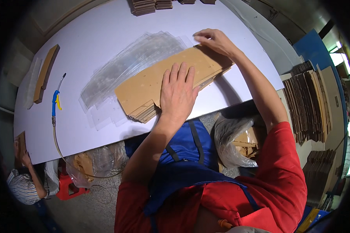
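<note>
Cardboard blanks (159, 83), flat and brown, lie in a fanned stack near the middle of the frame on a white table (237, 87), close to its near edge. The stack's long axis runs on a slant, from its lower-left end by the table edge up toward its upper-right end.

Only the head view is given. In it the left hand (177, 93) lies palm down on the top blank, fingers straight and spread a little, flat open and gripping nothing (it presses rather than holds). It sits over the lower-left half of the stack, so most of the cardboard stretches away from it to the upper right. The right hand (214, 40) reaches further, to the far upper-right end of the stack, fingers bent and fingertips on the top corner of the blanks; whether it pinches an edge or only touches it I cannot tell. So the left hand is the nearer one to the stack's middle, and the right one owns the far end.

Clear plastic sleeves (132, 66) are fanned out on the table just beyond the stack to the upper left, partly tucked under it. A blue and yellow air gun (56, 101) with its hose lies well apart at the left, beside a narrow cardboard strip (46, 72). More folded cardboard (307, 97) stands at the right edge of the frame.
</note>
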`<state>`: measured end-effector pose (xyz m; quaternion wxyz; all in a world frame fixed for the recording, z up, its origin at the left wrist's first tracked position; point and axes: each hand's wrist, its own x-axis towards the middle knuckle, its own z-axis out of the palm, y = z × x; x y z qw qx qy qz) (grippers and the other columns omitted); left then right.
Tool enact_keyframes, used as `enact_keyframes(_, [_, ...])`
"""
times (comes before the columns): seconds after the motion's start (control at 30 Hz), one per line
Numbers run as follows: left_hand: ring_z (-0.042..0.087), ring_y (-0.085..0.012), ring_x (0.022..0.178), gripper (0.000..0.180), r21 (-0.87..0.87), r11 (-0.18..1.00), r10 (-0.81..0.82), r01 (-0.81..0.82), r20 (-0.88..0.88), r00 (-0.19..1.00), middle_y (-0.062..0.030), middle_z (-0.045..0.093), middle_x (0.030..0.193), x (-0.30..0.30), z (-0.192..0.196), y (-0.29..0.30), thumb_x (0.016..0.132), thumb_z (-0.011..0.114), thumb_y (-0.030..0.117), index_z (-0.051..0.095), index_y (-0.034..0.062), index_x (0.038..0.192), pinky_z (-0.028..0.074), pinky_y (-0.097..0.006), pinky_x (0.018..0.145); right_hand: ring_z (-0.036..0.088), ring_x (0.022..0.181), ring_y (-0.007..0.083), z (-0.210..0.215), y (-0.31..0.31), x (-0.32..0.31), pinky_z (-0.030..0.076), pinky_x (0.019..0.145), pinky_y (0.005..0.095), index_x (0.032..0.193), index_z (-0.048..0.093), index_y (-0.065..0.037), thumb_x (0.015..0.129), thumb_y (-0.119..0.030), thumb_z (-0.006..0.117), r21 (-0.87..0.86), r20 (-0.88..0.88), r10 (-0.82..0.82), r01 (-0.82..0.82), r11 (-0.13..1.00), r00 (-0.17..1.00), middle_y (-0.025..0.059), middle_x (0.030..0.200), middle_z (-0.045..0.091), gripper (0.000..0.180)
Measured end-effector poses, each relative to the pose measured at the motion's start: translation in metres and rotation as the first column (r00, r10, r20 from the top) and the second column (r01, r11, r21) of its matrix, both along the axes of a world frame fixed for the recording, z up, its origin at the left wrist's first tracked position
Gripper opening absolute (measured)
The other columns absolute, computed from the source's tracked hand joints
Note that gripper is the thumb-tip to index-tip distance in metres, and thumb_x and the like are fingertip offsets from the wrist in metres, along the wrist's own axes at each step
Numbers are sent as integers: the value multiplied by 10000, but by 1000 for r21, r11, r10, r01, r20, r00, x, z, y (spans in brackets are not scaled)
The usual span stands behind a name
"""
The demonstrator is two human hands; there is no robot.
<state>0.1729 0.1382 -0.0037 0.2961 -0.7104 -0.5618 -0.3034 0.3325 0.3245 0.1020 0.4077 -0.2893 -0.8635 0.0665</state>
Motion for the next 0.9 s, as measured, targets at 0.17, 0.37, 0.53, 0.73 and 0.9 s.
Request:
enact_keyframes(0.17, [480,-346,1388,555,-1,1000,-3,3,8,1000,-175,540,1459,1,1,1,946,684,327,575,29,1401,350,-446,1164,681,748,243,-6,1,-8,549,719,323,950,760,10,967,-335,704,36,211,-15,8,999,977,141,923,728,350])
enact_keyframes(0.37, [481,-342,1385,551,9,1000,-6,6,20,1000,-175,543,1455,-5,-2,-5,947,685,321,572,30,1401,348,-446,1164,678,891,272,-23,-2,-11,550,829,373,985,739,8,991,-322,661,143,16,-76,73,987,997,164,1050,716,339])
enact_keyframes(0.53, [464,-357,1400,587,-28,999,-31,32,16,999,-191,515,1480,-1,6,-11,942,691,321,547,30,1431,342,-451,1175,675,1057,366,0,44,27,530,972,428,1147,697,44,1040,-292,559,328,-582,-559,800,503,591,200,1206,704,379])
enact_keyframes(0.73, [331,-406,1514,761,-43,978,-186,204,261,947,-241,358,1620,-9,-13,-20,896,740,363,456,52,1530,261,-488,1253,658,1037,387,-35,-10,-4,504,976,422,1160,710,44,1042,-288,530,81,-263,-152,179,981,953,212,1094,730,395])
enact_keyframes(0.9, [227,-369,1568,1139,-193,980,-17,51,177,984,-190,286,1681,-72,41,-88,627,949,359,389,126,1591,178,-535,1289,652,976,373,-47,0,2,494,935,422,1075,738,30,1035,-279,527,201,9,-187,182,963,982,183,1033,743,376])
